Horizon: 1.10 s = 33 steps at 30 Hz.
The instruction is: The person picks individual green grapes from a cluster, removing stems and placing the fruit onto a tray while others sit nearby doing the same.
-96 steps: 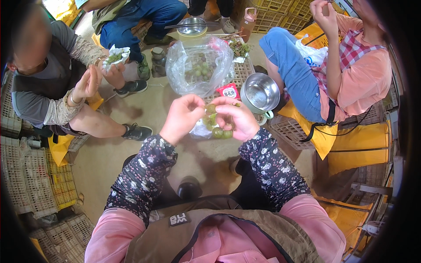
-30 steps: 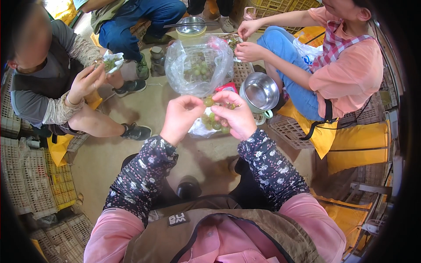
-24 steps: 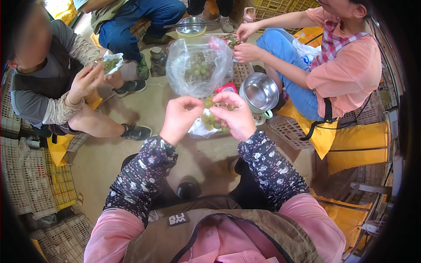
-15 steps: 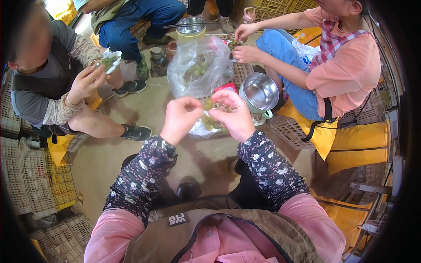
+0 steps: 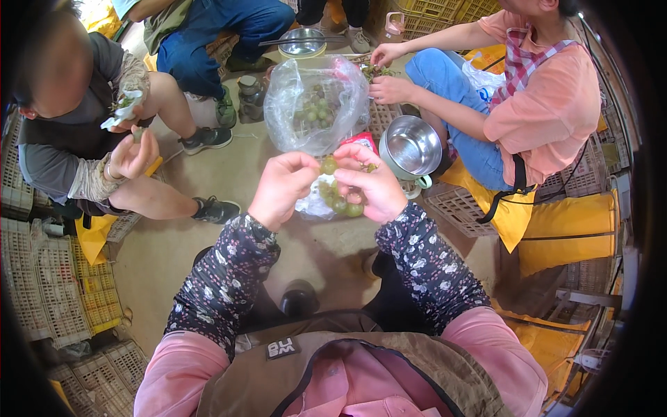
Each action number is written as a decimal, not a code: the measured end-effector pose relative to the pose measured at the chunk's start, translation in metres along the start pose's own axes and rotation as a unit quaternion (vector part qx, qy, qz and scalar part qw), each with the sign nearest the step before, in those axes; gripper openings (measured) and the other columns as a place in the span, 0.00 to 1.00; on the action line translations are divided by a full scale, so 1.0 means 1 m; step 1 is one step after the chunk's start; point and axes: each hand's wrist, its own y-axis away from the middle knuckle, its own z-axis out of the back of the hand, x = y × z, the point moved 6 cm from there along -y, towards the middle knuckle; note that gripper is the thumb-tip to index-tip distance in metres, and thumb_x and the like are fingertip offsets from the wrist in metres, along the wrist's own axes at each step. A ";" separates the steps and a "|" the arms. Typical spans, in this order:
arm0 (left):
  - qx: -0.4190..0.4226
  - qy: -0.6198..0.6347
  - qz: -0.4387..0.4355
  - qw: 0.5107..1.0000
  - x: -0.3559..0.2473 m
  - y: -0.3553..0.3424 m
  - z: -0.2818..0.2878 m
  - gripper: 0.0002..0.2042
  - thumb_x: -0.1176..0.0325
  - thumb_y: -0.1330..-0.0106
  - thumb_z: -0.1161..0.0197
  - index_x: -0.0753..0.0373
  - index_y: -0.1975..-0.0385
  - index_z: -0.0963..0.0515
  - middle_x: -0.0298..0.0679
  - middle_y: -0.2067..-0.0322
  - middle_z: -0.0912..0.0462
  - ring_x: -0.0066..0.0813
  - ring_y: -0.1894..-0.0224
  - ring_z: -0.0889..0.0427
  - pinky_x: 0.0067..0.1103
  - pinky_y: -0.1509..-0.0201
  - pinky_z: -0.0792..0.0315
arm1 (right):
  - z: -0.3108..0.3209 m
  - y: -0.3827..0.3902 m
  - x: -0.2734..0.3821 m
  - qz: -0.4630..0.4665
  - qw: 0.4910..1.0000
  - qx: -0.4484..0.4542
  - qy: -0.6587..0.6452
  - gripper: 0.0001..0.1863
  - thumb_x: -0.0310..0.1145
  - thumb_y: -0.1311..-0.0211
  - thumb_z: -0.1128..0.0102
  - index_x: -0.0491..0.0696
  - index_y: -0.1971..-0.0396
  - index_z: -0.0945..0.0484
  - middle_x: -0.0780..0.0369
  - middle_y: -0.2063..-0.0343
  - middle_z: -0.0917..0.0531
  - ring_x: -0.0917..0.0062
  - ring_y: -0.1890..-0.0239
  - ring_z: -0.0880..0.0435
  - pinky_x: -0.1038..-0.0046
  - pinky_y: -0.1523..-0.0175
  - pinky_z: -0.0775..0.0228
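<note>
Green grapes point(image 5: 340, 202) hang as a small bunch from my right hand point(image 5: 376, 185), whose thumb and fingers are closed on it. My left hand point(image 5: 281, 187) is closed in a pinch, its fingertips at a single round grape point(image 5: 328, 165) on the upper side of the bunch. Below the hands, partly covered by them, is a white crumpled wrapping point(image 5: 314, 203). Just beyond them stands a clear plastic bag point(image 5: 283, 104) with more green grapes point(image 5: 316, 111) inside. My fingers hide the stem of the bunch.
Right of the bag stand a metal pot point(image 5: 411, 146) and a red packet point(image 5: 361, 141). A pail point(image 5: 302, 46) with chopsticks across it is behind. Co-workers sit left, right and ahead, two handling grapes or stems. Plastic crates point(image 5: 55, 278) and yellow bags point(image 5: 566, 233) line the sides.
The bunch shows more fully below my right hand, and my left hand has shifted slightly. The left co-worker's hands have parted, one now holding a grape away from the white wrapping.
</note>
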 end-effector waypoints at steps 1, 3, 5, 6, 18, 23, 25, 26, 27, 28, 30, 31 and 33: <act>0.000 0.000 0.000 1.000 0.000 0.000 0.001 0.01 0.79 0.44 0.45 0.67 0.74 0.26 0.27 0.82 0.30 0.09 0.84 0.40 0.09 0.83 0.47 | -0.001 0.000 -0.002 -0.014 1.000 0.007 -0.016 0.15 0.25 0.49 0.40 0.50 0.60 0.30 0.68 0.67 0.25 0.88 0.76 0.28 0.88 0.78 0.44; 0.008 -0.015 -0.012 1.000 -0.002 0.001 0.000 0.01 0.78 0.43 0.45 0.66 0.74 0.27 0.27 0.82 0.30 0.09 0.84 0.40 0.09 0.83 0.48 | 0.000 -0.001 -0.003 -0.028 0.999 0.014 -0.031 0.14 0.26 0.48 0.41 0.50 0.60 0.30 0.69 0.68 0.25 0.88 0.76 0.28 0.88 0.78 0.46; 0.005 -0.030 -0.018 0.999 -0.003 0.001 0.001 0.01 0.78 0.43 0.45 0.66 0.74 0.27 0.27 0.81 0.30 0.09 0.84 0.40 0.09 0.83 0.48 | -0.002 -0.001 -0.004 -0.039 0.994 0.058 -0.082 0.13 0.27 0.45 0.43 0.50 0.60 0.30 0.69 0.70 0.26 0.88 0.75 0.28 0.88 0.78 0.46; 0.002 -0.046 -0.025 0.999 -0.004 0.001 0.001 0.01 0.78 0.43 0.45 0.65 0.74 0.27 0.27 0.81 0.30 0.09 0.84 0.40 0.09 0.83 0.48 | -0.001 -0.001 -0.004 -0.039 0.994 0.059 -0.082 0.13 0.27 0.45 0.43 0.50 0.60 0.30 0.69 0.70 0.26 0.88 0.75 0.28 0.88 0.78 0.46; -0.088 -0.136 -0.174 0.971 -0.016 0.003 0.005 0.01 0.75 0.42 0.43 0.64 0.72 0.25 0.27 0.78 0.27 0.09 0.81 0.35 0.09 0.80 0.43 | -0.001 0.000 -0.004 -0.049 0.997 0.027 -0.058 0.15 0.27 0.45 0.44 0.47 0.56 0.29 0.68 0.71 0.26 0.88 0.74 0.28 0.87 0.77 0.44; -0.033 -0.109 -0.043 0.993 -0.005 0.004 -0.001 0.02 0.74 0.42 0.40 0.65 0.73 0.25 0.29 0.78 0.25 0.10 0.81 0.33 0.09 0.80 0.42 | 0.006 -0.001 -0.002 0.001 0.999 -0.016 -0.028 0.14 0.24 0.47 0.42 0.48 0.59 0.27 0.69 0.71 0.26 0.87 0.75 0.27 0.87 0.77 0.44; -0.017 -0.104 -0.004 0.994 0.001 0.002 -0.001 0.03 0.74 0.43 0.40 0.65 0.73 0.24 0.29 0.78 0.24 0.09 0.81 0.33 0.09 0.80 0.42 | 0.003 -0.001 -0.002 0.005 1.000 -0.019 -0.020 0.14 0.23 0.48 0.42 0.48 0.59 0.27 0.69 0.71 0.26 0.87 0.75 0.27 0.87 0.77 0.44; -0.013 -0.099 0.001 0.995 0.002 0.002 0.001 0.03 0.74 0.43 0.39 0.66 0.72 0.24 0.30 0.78 0.24 0.09 0.81 0.33 0.09 0.81 0.42 | 0.002 -0.001 -0.001 0.010 1.000 -0.022 -0.012 0.14 0.23 0.48 0.42 0.49 0.60 0.27 0.70 0.71 0.26 0.88 0.75 0.27 0.87 0.77 0.44; -0.007 -0.094 0.007 0.996 0.003 0.001 0.001 0.03 0.74 0.43 0.39 0.66 0.72 0.24 0.30 0.78 0.24 0.09 0.81 0.33 0.09 0.81 0.42 | 0.002 -0.001 -0.002 0.010 1.000 -0.023 -0.012 0.14 0.23 0.48 0.42 0.49 0.60 0.27 0.70 0.71 0.26 0.88 0.75 0.27 0.87 0.77 0.44; -0.007 -0.094 0.007 0.996 0.004 0.000 0.001 0.03 0.74 0.43 0.39 0.66 0.72 0.24 0.30 0.78 0.24 0.09 0.81 0.33 0.09 0.81 0.42 | 0.002 -0.001 -0.002 0.024 0.999 -0.026 -0.002 0.14 0.22 0.49 0.41 0.49 0.60 0.27 0.70 0.70 0.26 0.88 0.75 0.27 0.88 0.78 0.44; -0.032 -0.090 0.005 0.995 0.005 0.000 0.003 0.03 0.75 0.43 0.39 0.67 0.72 0.25 0.30 0.78 0.24 0.09 0.82 0.33 0.08 0.82 0.43 | 0.002 -0.001 -0.002 0.037 0.999 -0.029 0.009 0.14 0.22 0.49 0.41 0.48 0.60 0.27 0.70 0.70 0.26 0.88 0.75 0.27 0.88 0.78 0.43; -0.032 -0.090 0.005 0.995 0.004 0.000 0.003 0.03 0.75 0.43 0.39 0.67 0.72 0.25 0.30 0.78 0.24 0.09 0.82 0.33 0.08 0.82 0.43 | 0.002 -0.001 -0.001 0.053 0.997 -0.033 0.035 0.14 0.21 0.50 0.41 0.48 0.61 0.27 0.69 0.69 0.25 0.88 0.75 0.26 0.88 0.77 0.42; -0.037 -0.092 -0.005 0.995 0.003 -0.001 0.003 0.03 0.76 0.43 0.40 0.67 0.72 0.25 0.31 0.78 0.25 0.09 0.83 0.35 0.08 0.83 0.44 | 0.002 -0.001 0.002 0.069 0.995 -0.037 0.062 0.14 0.21 0.50 0.40 0.47 0.62 0.27 0.69 0.67 0.24 0.89 0.75 0.26 0.88 0.77 0.42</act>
